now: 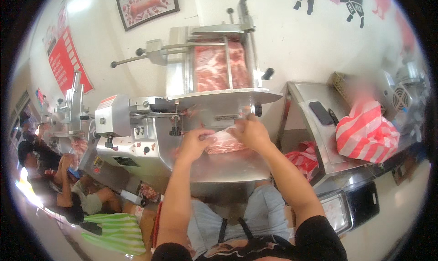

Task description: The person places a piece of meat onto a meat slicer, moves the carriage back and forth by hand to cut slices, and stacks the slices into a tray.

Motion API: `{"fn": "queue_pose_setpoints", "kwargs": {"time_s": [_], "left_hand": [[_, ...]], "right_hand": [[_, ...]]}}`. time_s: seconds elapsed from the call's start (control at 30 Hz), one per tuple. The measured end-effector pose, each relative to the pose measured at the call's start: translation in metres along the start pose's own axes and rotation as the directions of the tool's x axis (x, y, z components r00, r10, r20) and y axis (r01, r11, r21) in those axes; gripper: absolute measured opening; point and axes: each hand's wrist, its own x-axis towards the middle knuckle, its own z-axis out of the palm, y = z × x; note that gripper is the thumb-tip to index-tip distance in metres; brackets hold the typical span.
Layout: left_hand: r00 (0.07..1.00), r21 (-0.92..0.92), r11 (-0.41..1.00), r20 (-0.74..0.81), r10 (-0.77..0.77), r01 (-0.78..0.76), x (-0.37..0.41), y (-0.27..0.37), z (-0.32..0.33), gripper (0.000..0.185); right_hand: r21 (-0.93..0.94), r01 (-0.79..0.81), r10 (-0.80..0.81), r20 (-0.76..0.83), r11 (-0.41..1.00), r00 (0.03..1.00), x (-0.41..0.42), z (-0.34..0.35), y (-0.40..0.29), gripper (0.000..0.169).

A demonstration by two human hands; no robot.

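A stack of thin raw meat slices (226,145) lies on the metal tray (232,172) of a meat slicer (130,144). At its left end, my left hand (196,143) grips the slices between thumb and fingers. My right hand (251,132) has hold of a pale upper slice at the right end. Above both hands, a large slab of raw meat (212,67) sits in the slicer's carriage (226,94), behind metal bars. The blade is mostly hidden under the carriage plate.
To the right, a steel table (308,90) bears a phone (321,113), a red-and-white striped plastic bag (368,134) and a plastic basket (338,81). Another slicer (73,107) and a seated person (51,189) are at left. A green striped bag (118,232) lies lower left.
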Motion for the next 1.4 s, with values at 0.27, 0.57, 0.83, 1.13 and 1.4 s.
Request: {"fn": "queue_pose_setpoints", "kwargs": {"time_s": [0.27,0.57,0.83,1.13,1.4], "left_hand": [[0.950,-0.916,0.401,-0.127,-0.284,-0.003,0.069,-0.031,-0.029,0.018],[0.963,-0.963,-0.213,0.205,-0.172,0.167,0.082,-0.059,-0.032,0.031],[0.975,-0.995,0.070,-0.084,-0.206,-0.071,0.011,-0.084,-0.037,0.028],[0.994,-0.366,0.930,-0.080,-0.077,0.043,-0.003,0.029,0.013,0.037],[0.978,-0.139,0.984,-0.162,-0.131,0.108,0.017,-0.027,-0.035,0.025]], "right_hand": [[-0.124,0.462,-0.471,-0.051,0.878,0.881,-0.009,0.029,0.005,0.044],[-0.179,0.479,-0.487,0.002,0.859,0.874,-0.011,0.031,0.009,0.048],[0.002,0.405,-0.405,-0.024,0.914,0.914,-0.008,0.022,0.002,0.049],[0.498,0.266,-0.187,-0.204,0.825,0.961,0.001,0.007,-0.011,0.038],[-0.252,0.422,-0.471,-0.177,0.871,0.864,-0.006,0.015,0.001,0.041]]}}
